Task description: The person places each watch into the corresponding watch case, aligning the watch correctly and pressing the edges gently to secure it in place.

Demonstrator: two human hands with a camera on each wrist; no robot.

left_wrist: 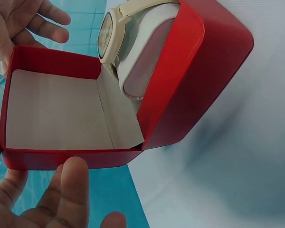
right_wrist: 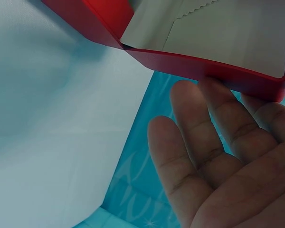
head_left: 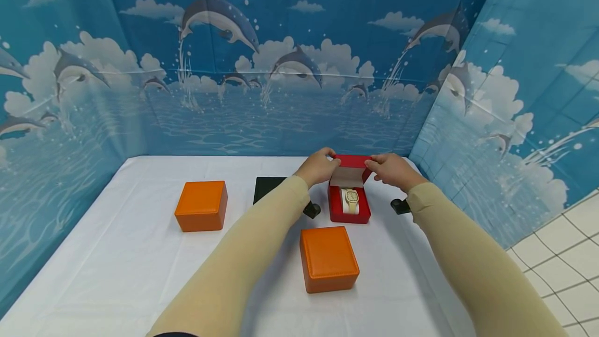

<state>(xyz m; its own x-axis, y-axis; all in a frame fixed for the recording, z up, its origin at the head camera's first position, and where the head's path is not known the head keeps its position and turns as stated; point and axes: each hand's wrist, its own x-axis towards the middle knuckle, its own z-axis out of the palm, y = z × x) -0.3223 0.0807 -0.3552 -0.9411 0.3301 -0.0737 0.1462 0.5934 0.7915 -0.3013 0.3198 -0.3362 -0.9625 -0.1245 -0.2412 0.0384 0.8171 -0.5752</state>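
A red watch box (head_left: pixel 350 218) stands at the back right of the table, its lid (head_left: pixel 352 161) raised and pale inside. In it a cream-strapped watch (head_left: pixel 352 199) is wrapped round a white cushion (left_wrist: pixel 152 52). My left hand (head_left: pixel 320 166) pinches the left corner of the lid between thumb and fingers. At the opposite corner my right hand (head_left: pixel 393 170) grips the lid the same way. The right wrist view shows fingertips (right_wrist: pixel 213 88) against the lid's red side, with the other fingers extended below it.
One orange box (head_left: pixel 329 254) sits in front of the red box, closed. Another orange box (head_left: pixel 202 204) is at the left. Behind my left forearm a dark green box (head_left: pixel 268 187) is partly hidden. A dolphin-print curtain (head_left: pixel 290 113) rises behind the white-covered table (head_left: pixel 117 254).
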